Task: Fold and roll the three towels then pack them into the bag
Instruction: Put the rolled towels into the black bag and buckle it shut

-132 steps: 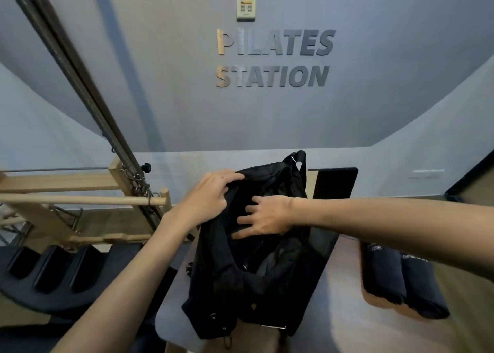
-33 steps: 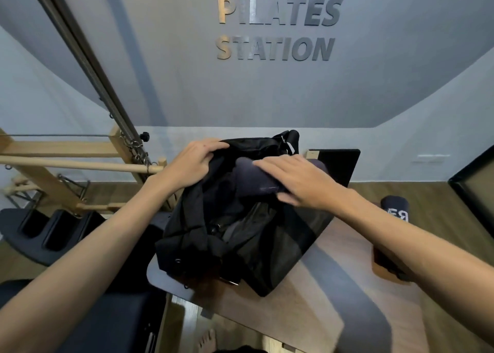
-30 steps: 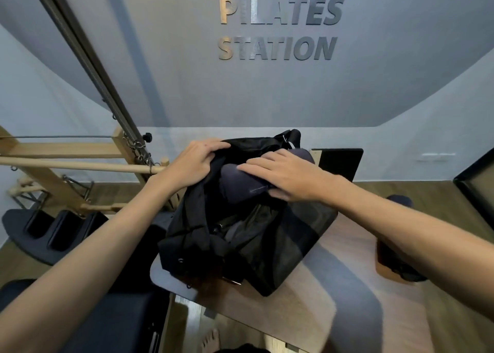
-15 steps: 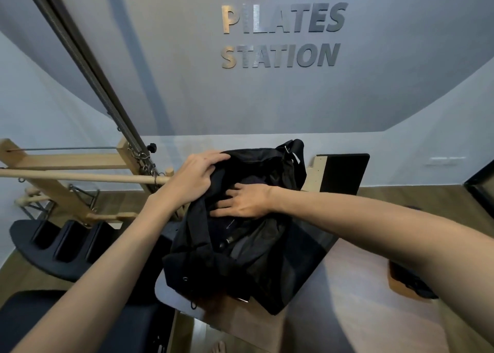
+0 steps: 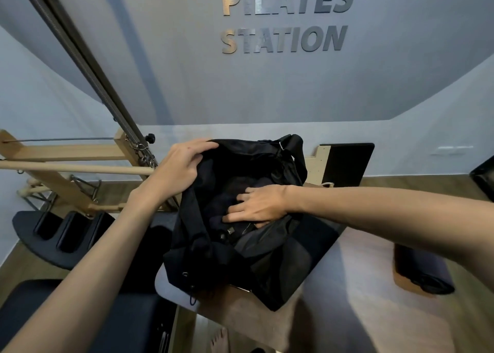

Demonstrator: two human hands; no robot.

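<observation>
Packing is partly complete. Left hand (image 5: 184, 165) grips the rim of the black bag (image 5: 235, 245) at 10 o'clock of its mouth, holding it open. Right hand (image 5: 258, 204), fingers nearly straight, presses a dark rolled towel (image 5: 240, 187) down inside the bag. One rolled towel (image 5: 425, 269) remains on the wooden table (image 5: 374, 312) at 3 o'clock, well apart. Bag fabric is limp, matte, creased; towels are soft cylinders.
</observation>
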